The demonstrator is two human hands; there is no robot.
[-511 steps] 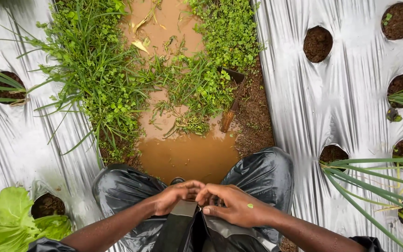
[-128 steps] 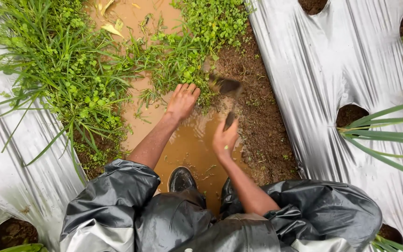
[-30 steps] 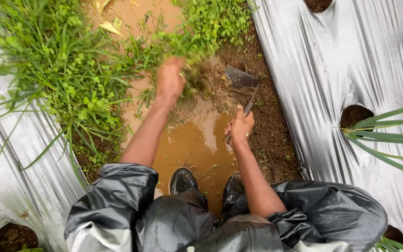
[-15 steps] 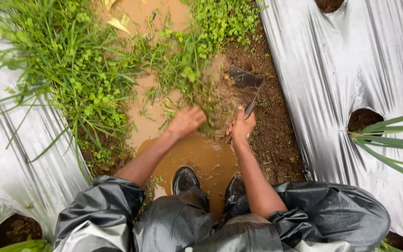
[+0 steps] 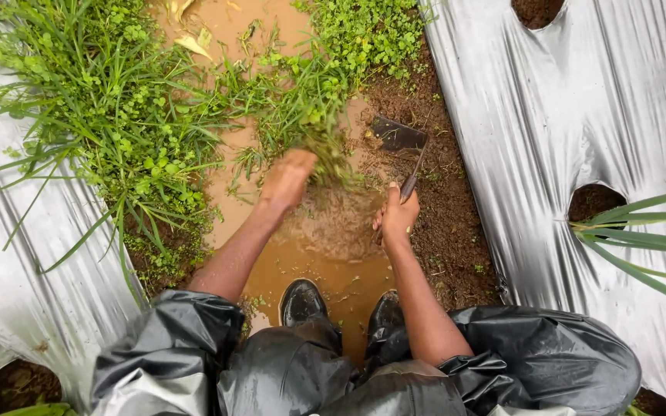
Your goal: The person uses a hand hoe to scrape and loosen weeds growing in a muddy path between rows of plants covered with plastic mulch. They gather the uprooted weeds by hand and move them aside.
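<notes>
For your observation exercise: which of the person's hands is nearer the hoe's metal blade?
Right. The right hand holds the hoe's handle just below the blade; the left hand grips weeds farther off, to its left.

Green weeds [image 5: 302, 108] ahead of my left hand [image 5: 287, 179], brown muddy water [image 5: 325, 262] beneath it; silver plastic sheet [image 5: 549, 131] right of my right hand [image 5: 396, 217].

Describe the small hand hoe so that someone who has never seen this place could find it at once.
Between the two silver plastic sheets runs a muddy furrow with brown water and weeds. On its right side, on bare dark soil, the right hand grips the hand hoe. It is the only tool there: a flat dark rectangular blade on a thin neck.
</notes>
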